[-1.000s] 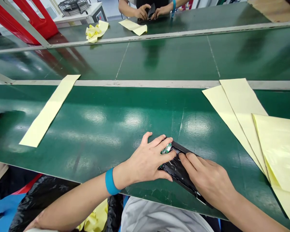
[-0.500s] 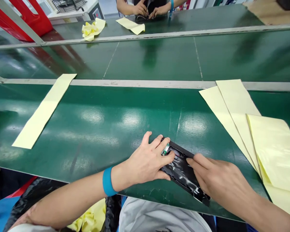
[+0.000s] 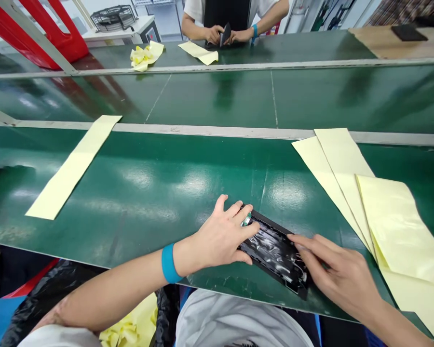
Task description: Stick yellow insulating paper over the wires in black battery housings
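A flat, oblong black casing [image 3: 271,248] lies slanted on the green bench near its front edge. Its inside is glossy black, and a small green circuit board [image 3: 246,219] shows at its left end. My left hand [image 3: 227,233], with a blue wristband, spans that end, thumb on the near side and fingers over the far side, steadying it. At the right end my right hand [image 3: 338,272] has its forefinger and thumb close together on the casing's far edge. Thin light wires seem to show beside those fingertips, too small to make out. The other right fingers are curled.
Yellow paper strips lie at right [image 3: 401,231], and one yellow strip [image 3: 74,168] at left. A grey rail [image 3: 202,130] runs behind. Across the bench a co-worker's hands [image 3: 226,36] hold a dark part. Below the edge, a black-lined bin [image 3: 58,289] holds crumpled yellow paper.
My right hand has shifted slightly right and opened up from the casing, uncovering more of its right end. The left hand stays on its end. The view has tilted up a little.
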Action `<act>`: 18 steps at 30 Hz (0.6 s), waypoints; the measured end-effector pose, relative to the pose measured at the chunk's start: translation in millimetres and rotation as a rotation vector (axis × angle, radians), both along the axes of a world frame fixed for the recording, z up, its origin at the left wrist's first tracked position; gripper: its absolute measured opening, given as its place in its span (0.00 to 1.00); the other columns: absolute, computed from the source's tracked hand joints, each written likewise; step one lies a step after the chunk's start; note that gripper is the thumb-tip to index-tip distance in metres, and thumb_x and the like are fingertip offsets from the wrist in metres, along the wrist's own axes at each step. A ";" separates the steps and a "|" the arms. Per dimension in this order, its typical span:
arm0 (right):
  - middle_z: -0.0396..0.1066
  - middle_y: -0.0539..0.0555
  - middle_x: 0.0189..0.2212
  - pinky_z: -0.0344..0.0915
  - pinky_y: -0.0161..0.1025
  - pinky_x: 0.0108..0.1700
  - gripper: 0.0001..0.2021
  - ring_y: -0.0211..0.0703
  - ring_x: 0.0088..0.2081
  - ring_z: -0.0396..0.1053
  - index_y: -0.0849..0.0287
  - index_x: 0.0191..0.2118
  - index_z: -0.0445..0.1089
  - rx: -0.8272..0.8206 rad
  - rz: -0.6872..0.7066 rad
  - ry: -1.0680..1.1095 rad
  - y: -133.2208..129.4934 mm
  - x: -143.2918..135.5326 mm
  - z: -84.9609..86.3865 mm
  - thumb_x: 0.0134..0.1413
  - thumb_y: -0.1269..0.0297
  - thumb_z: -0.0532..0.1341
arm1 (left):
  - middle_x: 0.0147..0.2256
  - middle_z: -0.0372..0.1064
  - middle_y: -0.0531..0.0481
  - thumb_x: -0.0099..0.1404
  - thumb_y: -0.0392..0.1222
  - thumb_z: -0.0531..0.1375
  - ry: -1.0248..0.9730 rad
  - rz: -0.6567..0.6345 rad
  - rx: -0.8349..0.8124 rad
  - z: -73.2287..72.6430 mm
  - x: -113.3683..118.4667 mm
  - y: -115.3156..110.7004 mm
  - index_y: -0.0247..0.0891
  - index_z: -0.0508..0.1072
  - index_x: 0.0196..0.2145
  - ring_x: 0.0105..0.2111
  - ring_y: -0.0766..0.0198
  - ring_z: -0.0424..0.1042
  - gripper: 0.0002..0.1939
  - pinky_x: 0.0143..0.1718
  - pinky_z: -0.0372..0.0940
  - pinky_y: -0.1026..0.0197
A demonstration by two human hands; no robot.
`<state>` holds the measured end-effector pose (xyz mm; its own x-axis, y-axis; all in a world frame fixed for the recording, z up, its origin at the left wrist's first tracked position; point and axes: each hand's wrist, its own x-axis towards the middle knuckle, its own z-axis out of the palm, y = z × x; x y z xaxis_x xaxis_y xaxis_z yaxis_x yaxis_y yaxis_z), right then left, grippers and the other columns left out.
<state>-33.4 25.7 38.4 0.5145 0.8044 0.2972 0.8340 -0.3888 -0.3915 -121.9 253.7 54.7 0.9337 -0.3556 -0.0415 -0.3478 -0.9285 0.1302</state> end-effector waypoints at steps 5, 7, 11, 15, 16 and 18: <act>0.54 0.42 0.10 0.55 0.30 0.16 0.17 0.33 0.13 0.56 0.56 0.44 0.71 -0.086 -0.464 0.273 -44.6 -10.3 -4.4 0.60 0.54 0.52 | 0.54 0.59 0.34 0.50 0.63 0.63 -0.011 0.021 -0.061 1.8 0.6 -0.7 0.34 0.57 0.55 0.55 0.45 0.57 0.43 0.55 0.42 0.34; 0.63 0.45 0.14 0.60 0.30 0.17 0.19 0.35 0.16 0.63 0.55 0.40 0.72 -0.124 -0.553 0.345 -60.6 -15.0 -9.8 0.59 0.50 0.50 | 0.53 0.60 0.34 0.49 0.64 0.63 -0.004 0.031 -0.109 2.7 -0.5 -0.2 0.30 0.53 0.57 0.54 0.46 0.56 0.48 0.55 0.42 0.35; 0.72 0.49 0.24 0.65 0.30 0.22 0.19 0.34 0.19 0.67 0.58 0.44 0.70 -0.103 -0.518 0.406 -63.8 -24.9 -17.1 0.61 0.52 0.48 | 0.52 0.61 0.36 0.51 0.63 0.62 0.037 -0.009 -0.163 3.6 3.8 9.2 0.29 0.53 0.58 0.52 0.49 0.59 0.46 0.54 0.46 0.41; 0.71 0.55 0.39 0.68 0.32 0.30 0.18 0.35 0.29 0.71 0.60 0.49 0.68 -0.118 -0.436 0.224 -29.6 -19.7 -18.0 0.62 0.55 0.49 | 0.55 0.60 0.38 0.53 0.61 0.61 0.103 -0.086 -0.196 3.8 26.2 31.1 0.36 0.56 0.58 0.53 0.50 0.58 0.42 0.55 0.47 0.44; 0.70 0.55 0.41 0.68 0.32 0.30 0.18 0.36 0.30 0.72 0.59 0.48 0.68 -0.124 -0.413 0.160 -19.7 -16.0 -18.0 0.61 0.55 0.50 | 0.57 0.57 0.39 0.52 0.61 0.62 0.114 -0.094 -0.191 5.5 30.5 36.0 0.39 0.54 0.59 0.55 0.48 0.55 0.43 0.55 0.46 0.42; 0.70 0.54 0.40 0.68 0.32 0.27 0.15 0.36 0.29 0.72 0.58 0.45 0.69 -0.112 -0.334 0.059 -1.6 -9.0 -16.8 0.60 0.56 0.52 | 0.61 0.50 0.39 0.50 0.63 0.62 0.129 -0.050 -0.160 11.7 29.6 41.7 0.41 0.49 0.62 0.60 0.43 0.47 0.48 0.56 0.42 0.35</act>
